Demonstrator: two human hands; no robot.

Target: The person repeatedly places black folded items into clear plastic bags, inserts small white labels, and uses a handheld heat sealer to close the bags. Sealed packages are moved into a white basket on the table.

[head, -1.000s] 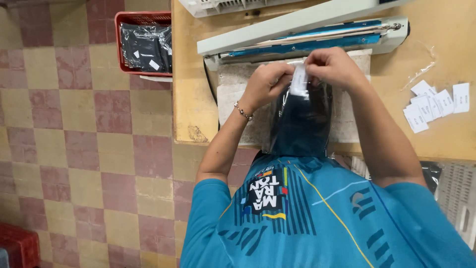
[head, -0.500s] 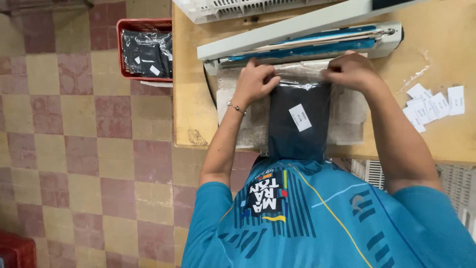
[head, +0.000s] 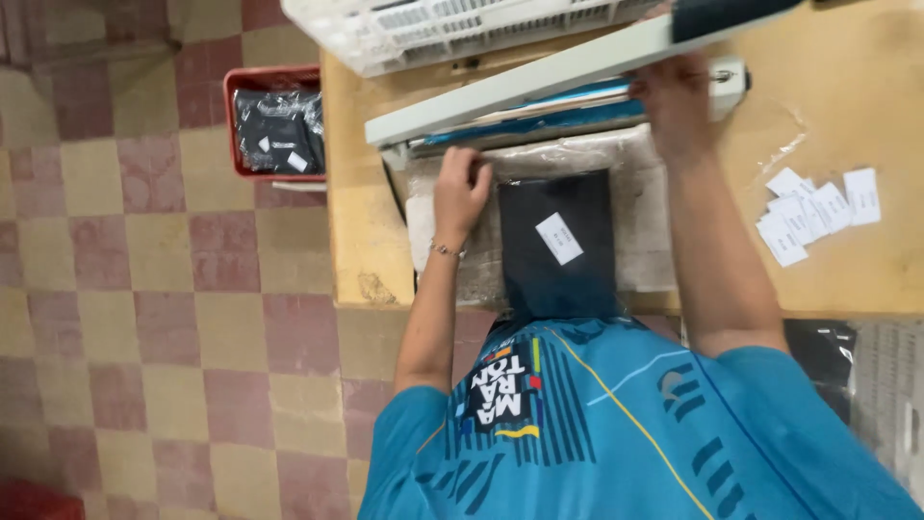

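R hand (head: 674, 96) has left the bagged dark garment (head: 556, 241) & now grips the sealer arm (head: 539, 82), fingers curled round it. L hand (head: 460, 188) stays flat, fingers spread, on bag's top-left edge. Garment lies on sealer bed, white label up.

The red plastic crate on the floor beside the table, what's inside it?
The red plastic crate holds black folded items sealed in clear plastic bags, some with small white labels showing. Whatever lies beneath that top layer is covered, and the wooden table hides the crate's right edge.
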